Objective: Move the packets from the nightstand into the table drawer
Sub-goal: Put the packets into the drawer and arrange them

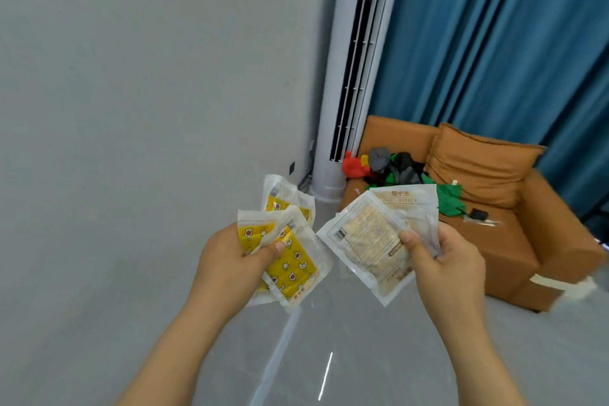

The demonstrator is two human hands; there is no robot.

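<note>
My left hand (235, 260) grips a fan of three yellow packets (293, 265) printed with stars and moons, thumb pressed across their fronts. My right hand (445, 260) holds a stack of beige hand-warmer packets (365, 237), thumb on the front one, fingers curled behind. Both bundles are held up in the air in front of me, above the glossy grey floor. Neither the nightstand nor the table drawer is in view.
A tall white tower air conditioner (356, 76) stands in the corner by the grey wall. To its right is an orange sofa (494, 208) with a heap of coloured cloth items (395, 165), backed by blue curtains (510, 43).
</note>
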